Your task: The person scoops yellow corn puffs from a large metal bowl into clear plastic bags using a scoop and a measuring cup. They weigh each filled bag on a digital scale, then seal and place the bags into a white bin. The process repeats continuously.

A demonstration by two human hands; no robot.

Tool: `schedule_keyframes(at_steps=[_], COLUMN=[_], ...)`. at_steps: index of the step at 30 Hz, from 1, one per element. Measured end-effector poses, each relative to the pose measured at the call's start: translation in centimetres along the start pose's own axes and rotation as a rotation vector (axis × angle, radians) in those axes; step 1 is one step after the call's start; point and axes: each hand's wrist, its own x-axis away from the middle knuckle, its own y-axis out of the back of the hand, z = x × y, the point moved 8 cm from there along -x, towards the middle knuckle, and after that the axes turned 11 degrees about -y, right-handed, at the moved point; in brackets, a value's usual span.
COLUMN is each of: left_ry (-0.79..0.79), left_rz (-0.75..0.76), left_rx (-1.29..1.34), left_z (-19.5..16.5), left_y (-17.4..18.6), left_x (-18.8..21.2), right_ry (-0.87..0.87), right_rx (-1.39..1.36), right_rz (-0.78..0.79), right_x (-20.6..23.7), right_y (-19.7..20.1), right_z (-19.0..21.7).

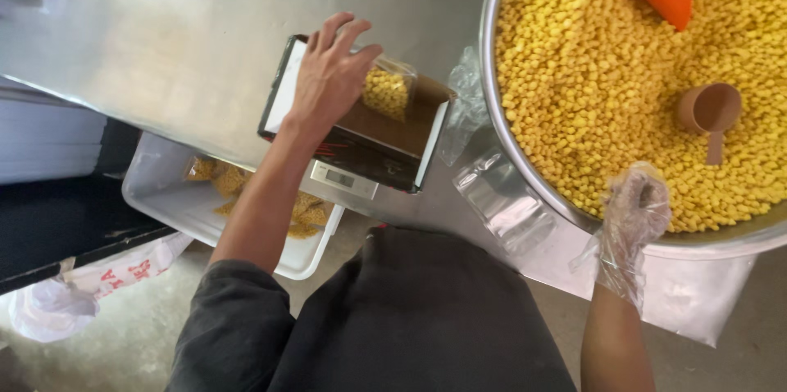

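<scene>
Your left hand [332, 72] rests spread and open on a clear bag of yellow snack pellets [387, 90] standing in the cardboard tray [385, 134] on the scale [344, 179], near the steel table's front edge. Pressing down would likely falsify the reading or tip the bag. Your gloved right hand [633, 211], loosely curled and empty, hovers at the steel basin's rim [525, 175]; brushing it could spill pellets.
</scene>
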Motion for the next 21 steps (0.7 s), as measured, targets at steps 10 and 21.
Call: schedule_keyframes(at_steps=[10, 21], left_ry=[0.047, 0.113], left_rz=[-0.009, 0.173], left_rx=[-0.005, 0.102], left_z=[-1.7, -2.9], left_y=[-1.0, -0.4], left_x=[1.2, -0.6], right_ry=[-0.168, -0.045], right_rx=[0.039, 0.007], right_rz=[-0.023, 0.048], right_x=[-0.4, 0.1], right_y=[1.7, 0.3], right_z=[-1.7, 1.1])
